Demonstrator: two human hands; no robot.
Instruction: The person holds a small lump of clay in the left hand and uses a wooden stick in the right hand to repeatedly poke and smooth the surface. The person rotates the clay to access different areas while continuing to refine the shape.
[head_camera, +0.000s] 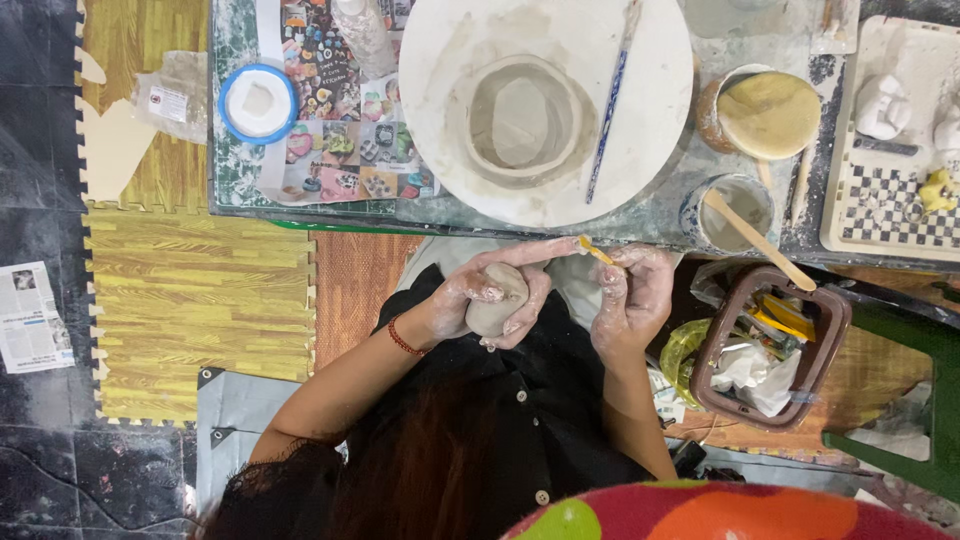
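Observation:
My left hand (478, 293) is closed around a grey lump of clay (497, 300), held over my lap just below the table's edge. A red bracelet (402, 337) sits on that wrist. My right hand (632, 297), smeared with clay, pinches a small yellow tool (596, 251) whose tip points toward the lump. On the table above, a white round board (660, 90) carries a low clay ring-shaped pot (520, 120), and a blue-handled brush (610, 100) lies across the board.
A blue-rimmed white lid (258, 103) lies on picture sheets at the left. A cup holding a wooden stick (735, 210), a yellow round pad (770, 112) and a checkered tray (890, 205) stand on the right. A brown basket (835, 340) and a green stool (900, 330) are beside my right arm.

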